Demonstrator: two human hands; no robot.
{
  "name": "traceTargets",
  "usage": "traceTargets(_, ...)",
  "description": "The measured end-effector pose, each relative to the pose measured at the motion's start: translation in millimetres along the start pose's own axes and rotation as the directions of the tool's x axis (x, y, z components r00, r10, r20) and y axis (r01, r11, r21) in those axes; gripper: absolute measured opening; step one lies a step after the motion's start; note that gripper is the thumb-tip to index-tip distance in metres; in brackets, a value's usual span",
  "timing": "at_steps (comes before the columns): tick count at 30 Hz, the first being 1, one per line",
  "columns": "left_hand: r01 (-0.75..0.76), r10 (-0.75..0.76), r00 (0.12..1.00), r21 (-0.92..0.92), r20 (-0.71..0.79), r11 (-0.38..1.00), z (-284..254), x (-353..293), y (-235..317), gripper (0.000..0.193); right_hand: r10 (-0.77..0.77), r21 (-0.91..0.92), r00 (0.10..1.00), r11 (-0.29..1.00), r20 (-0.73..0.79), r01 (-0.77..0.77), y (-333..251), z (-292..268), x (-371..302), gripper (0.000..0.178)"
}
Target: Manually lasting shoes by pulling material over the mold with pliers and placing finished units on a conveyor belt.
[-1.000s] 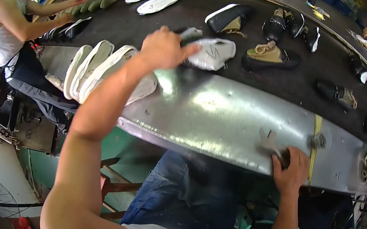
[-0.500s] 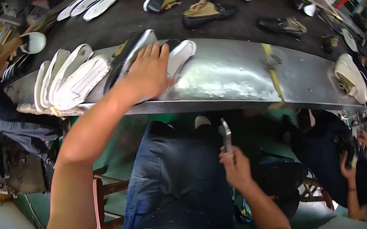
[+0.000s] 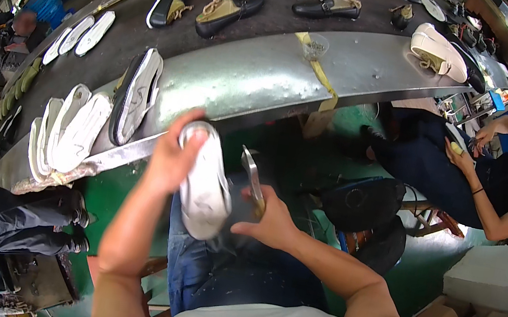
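Note:
My left hand [image 3: 175, 153] grips one end of a shoe [image 3: 207, 194] with its white face turned up, holding it above my lap. Its thumb presses on the white surface. Close to the right side of the shoe, my right hand [image 3: 273, 222] is closed round a slim, curved silver metal tool [image 3: 251, 170] that points up and away. The tool's exact kind cannot be made out. On the metal bench edge to the left stands a dark-sided shoe [image 3: 136, 97] with a white face. Several white shoe soles [image 3: 80, 135] lean in a row beside it.
The metal bench [image 3: 228, 72] curves across in front of me. Black and tan shoes [image 3: 225, 14] and white insoles [image 3: 95, 34] lie on the dark surface behind it. A cream shoe [image 3: 439, 52] rests at the right. A co-worker [image 3: 469, 169] sits at the right.
My left hand has lifted a shoe off the bench and brought it over my lap. The tool in my right hand has come nearer to it. The view has shifted to the right.

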State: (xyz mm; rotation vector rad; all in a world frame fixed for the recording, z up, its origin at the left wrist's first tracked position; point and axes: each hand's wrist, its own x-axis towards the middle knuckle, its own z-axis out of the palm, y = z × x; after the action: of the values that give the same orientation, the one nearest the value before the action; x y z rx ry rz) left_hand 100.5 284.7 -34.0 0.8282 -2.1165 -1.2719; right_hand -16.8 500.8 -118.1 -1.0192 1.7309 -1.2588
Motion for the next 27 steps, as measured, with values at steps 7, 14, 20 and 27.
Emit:
traceTargets(7,0.239,-0.129,0.939,-0.339,0.318,0.910,54,-123,-101,0.058,0.217,0.002,0.937,0.974,0.274,-0.226,79,3,-19,0.052)
traceTargets(14,0.150,-0.063,0.953,-0.282,0.296,0.948,52,-140,-94,0.052,-0.515,-0.215,0.836,0.809,0.188,0.547,-7,13,20,0.050)
traceTargets(20,0.166,-0.098,0.953,-0.223,0.286,0.961,49,-146,-83,0.049,-0.175,-0.379,0.914,0.869,0.367,0.318,-47,2,68,0.023)
traceTargets(27,0.244,-0.201,0.966,-0.330,0.160,0.912,39,-150,-112,0.049,0.259,-0.102,0.839,0.965,0.478,-0.240,-17,-23,-36,0.033)
